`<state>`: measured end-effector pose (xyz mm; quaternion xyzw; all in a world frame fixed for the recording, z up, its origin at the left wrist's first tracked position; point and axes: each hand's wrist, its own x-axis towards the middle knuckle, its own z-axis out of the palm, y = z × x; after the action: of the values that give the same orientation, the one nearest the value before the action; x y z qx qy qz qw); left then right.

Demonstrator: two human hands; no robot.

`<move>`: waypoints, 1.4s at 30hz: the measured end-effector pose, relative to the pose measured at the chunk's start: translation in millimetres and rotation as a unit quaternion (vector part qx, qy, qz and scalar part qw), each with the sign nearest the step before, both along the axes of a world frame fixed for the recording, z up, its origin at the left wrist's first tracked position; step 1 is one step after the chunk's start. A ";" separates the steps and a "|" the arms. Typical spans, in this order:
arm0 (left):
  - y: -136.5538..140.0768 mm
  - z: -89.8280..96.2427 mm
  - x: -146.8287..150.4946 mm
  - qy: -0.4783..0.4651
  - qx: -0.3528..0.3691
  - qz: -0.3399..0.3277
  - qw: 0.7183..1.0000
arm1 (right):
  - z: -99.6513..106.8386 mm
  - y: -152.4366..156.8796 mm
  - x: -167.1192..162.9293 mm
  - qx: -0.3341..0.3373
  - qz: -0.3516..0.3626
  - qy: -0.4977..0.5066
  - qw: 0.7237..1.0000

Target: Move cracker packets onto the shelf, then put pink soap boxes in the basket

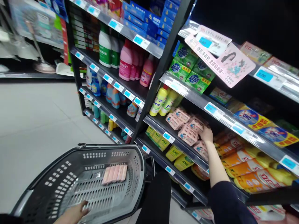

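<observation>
My right hand (206, 134) reaches onto a middle shelf, its fingers curled at a pink soap pack (196, 125) in a stack; the fingertips are partly hidden. More pink soap packs (187, 134) are piled to its left, printed with a blue and dark picture. At the bottom of the view, my left hand (76, 214) is over the near side of a grey shopping basket (112, 145), holding nothing, with thumb and fingers apart. Inside the basket, a row of pink bars (115, 174) in clear wrap lies on the slotted floor.
Yellow bottles (159, 101) stand left of the soap, and orange packs (243, 161) lie to its right. Green detergent boxes (187, 67) fill the shelf above. A pink sign (220, 56) juts from the upper shelf edge. Pink and green bottles line the left rack (130, 90).
</observation>
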<state>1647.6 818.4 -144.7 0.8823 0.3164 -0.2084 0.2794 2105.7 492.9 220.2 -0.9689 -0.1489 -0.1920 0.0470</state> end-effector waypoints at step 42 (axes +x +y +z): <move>-68.8 51.9 27.4 -0.176 -0.352 0.220 0.893 | -232.0 139.5 -333.0 0.120 0.173 0.528 0.822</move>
<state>1675.0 749.6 -92.8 0.6563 0.3543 -0.0805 0.6613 1772.7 632.3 -11.8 -0.8670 -0.2418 0.3443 0.2671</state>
